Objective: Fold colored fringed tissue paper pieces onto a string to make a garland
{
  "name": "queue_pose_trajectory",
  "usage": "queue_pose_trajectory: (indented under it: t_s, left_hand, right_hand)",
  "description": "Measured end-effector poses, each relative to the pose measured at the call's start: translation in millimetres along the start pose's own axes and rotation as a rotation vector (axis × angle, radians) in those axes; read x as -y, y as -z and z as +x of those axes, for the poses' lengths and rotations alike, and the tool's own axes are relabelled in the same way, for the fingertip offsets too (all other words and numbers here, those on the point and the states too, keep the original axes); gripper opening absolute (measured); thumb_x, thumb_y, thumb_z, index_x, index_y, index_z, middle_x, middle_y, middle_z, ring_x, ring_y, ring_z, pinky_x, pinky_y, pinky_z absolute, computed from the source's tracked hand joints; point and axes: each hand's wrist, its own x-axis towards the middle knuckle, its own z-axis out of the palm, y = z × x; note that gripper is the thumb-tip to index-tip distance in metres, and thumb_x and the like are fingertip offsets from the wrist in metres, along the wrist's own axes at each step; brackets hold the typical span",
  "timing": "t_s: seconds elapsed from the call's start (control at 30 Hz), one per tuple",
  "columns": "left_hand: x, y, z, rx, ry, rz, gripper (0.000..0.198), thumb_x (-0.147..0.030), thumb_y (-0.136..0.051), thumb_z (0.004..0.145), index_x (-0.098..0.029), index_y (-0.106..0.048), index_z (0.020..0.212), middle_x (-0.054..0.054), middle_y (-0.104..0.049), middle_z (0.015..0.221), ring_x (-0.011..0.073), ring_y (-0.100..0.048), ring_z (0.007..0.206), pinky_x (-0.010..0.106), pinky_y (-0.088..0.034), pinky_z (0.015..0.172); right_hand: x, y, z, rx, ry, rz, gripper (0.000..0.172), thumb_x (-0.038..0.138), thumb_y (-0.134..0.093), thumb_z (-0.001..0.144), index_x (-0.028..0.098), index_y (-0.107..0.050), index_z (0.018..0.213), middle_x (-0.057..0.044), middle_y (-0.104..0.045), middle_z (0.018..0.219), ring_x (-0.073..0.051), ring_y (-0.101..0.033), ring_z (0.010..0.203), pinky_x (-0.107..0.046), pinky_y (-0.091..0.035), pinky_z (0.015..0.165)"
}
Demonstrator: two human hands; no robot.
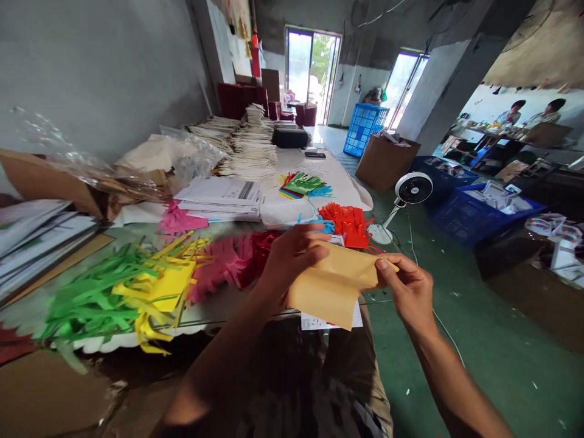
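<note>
A creased piece of yellow-tan paper [335, 277], envelope-like in shape, is held up above my lap near the table's edge. My right hand [408, 289] pinches its right end between thumb and fingers. At the upper left edge, my left hand [296, 255] has its thumb and bent fingers on the paper. A white printed sheet [310, 320] shows partly below it. Just beyond my hands are red fringed paper strips [344, 222] and a few blue strips. Left of my left arm lie dark red, pink, yellow [171, 283] and green fringed strips [95, 295].
White printed sheets [221, 194] are stacked behind the strips, beside a clear plastic tray [287, 213]. Farther back rise paper stacks [250, 146]. A white fan [413, 188] stands right of the table. Blue bins [483, 207] and cartons occupy the right side; two people sit far off.
</note>
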Motion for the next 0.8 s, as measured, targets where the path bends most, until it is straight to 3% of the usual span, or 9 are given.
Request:
queue_pose_trajectory:
  t_s: [0.03, 0.1, 0.2, 0.27, 0.37, 0.43, 0.57, 0.8]
  left_hand:
    - [0, 0.5, -2, 0.053, 0.072, -0.033, 0.050, -0.040, -0.089, 0.074, -0.024, -0.074, 0.119, 0.004, -0.077, 0.095, 0.0203, -0.071, 0.080, 0.030, -0.055, 0.070]
    - [3, 0.5, -4, 0.043, 0.147, -0.020, 0.040, -0.040, -0.088, 0.073, -0.022, -0.077, 0.108, 0.004, -0.076, 0.089, 0.0206, -0.070, 0.077, 0.029, -0.054, 0.066]
    - [11, -0.6, -4, -0.074, 0.120, 0.053, 0.025, -0.040, -0.086, 0.075, -0.019, -0.075, 0.084, 0.001, -0.071, 0.076, 0.0170, -0.065, 0.069, 0.026, -0.048, 0.059]
    - [14, -1.2, -4, -0.122, 0.089, 0.077, 0.023, -0.038, -0.084, 0.075, -0.019, -0.071, 0.076, -0.001, -0.066, 0.071, 0.0143, -0.060, 0.065, 0.024, -0.045, 0.057]
    - [15, -2.7, -5, -0.172, 0.047, 0.079, 0.023, -0.038, -0.084, 0.076, -0.020, -0.070, 0.073, -0.002, -0.065, 0.070, 0.0139, -0.057, 0.066, 0.024, -0.043, 0.058]
    - [14, -4.4, -7, -0.189, 0.010, 0.091, 0.025, -0.039, -0.084, 0.076, -0.020, -0.069, 0.072, -0.001, -0.063, 0.069, 0.0145, -0.056, 0.066, 0.025, -0.043, 0.058]
    - [10, -8.8, -14, -0.234, -0.062, 0.109, 0.034, -0.041, -0.084, 0.078, -0.019, -0.062, 0.063, -0.002, -0.054, 0.064, 0.0123, -0.048, 0.062, 0.026, -0.039, 0.057]
    - [13, -9.1, -24, -0.372, -0.179, 0.214, 0.055, -0.044, -0.083, 0.081, -0.018, -0.041, 0.055, -0.005, -0.034, 0.058, 0.0085, -0.029, 0.057, 0.025, -0.023, 0.050]
  right_hand:
    - [-1, 1, 0, -0.004, 0.006, -0.008, 0.024, 0.049, -0.079, 0.087, 0.025, -0.080, 0.088, -0.002, -0.072, 0.080, -0.015, -0.060, 0.067, -0.025, -0.050, 0.058]
    - [-2, 1, 0, 0.010, -0.001, 0.015, 0.025, 0.050, -0.077, 0.089, 0.025, -0.080, 0.093, -0.003, -0.073, 0.086, -0.017, -0.063, 0.073, -0.026, -0.052, 0.062]
    - [-3, 0, -2, 0.070, -0.020, 0.132, 0.039, 0.049, -0.083, 0.083, 0.031, -0.076, 0.118, -0.004, -0.075, 0.100, -0.020, -0.067, 0.086, -0.028, -0.055, 0.070]
    - [-4, -1, -3, 0.075, -0.037, 0.162, 0.049, 0.044, -0.089, 0.077, 0.033, -0.073, 0.123, -0.004, -0.075, 0.104, -0.021, -0.068, 0.090, -0.029, -0.056, 0.072]
    - [-8, -1, -4, 0.021, -0.079, 0.120, 0.027, 0.042, -0.088, 0.079, 0.027, -0.079, 0.100, -0.002, -0.074, 0.090, -0.018, -0.066, 0.076, -0.028, -0.053, 0.064]
    - [-10, -1, -4, -0.005, -0.087, 0.103, 0.021, 0.045, -0.084, 0.083, 0.024, -0.079, 0.087, -0.001, -0.071, 0.078, -0.015, -0.060, 0.066, -0.026, -0.048, 0.059]
    - [-11, -2, -3, -0.033, -0.068, 0.104, 0.032, 0.050, -0.076, 0.091, 0.022, -0.075, 0.075, 0.001, -0.066, 0.071, -0.013, -0.053, 0.062, -0.025, -0.042, 0.057]
    - [-14, -12, -7, -0.083, -0.107, 0.147, 0.043, 0.058, -0.068, 0.094, 0.021, -0.074, 0.073, 0.000, -0.061, 0.064, -0.014, -0.050, 0.056, -0.027, -0.039, 0.051]
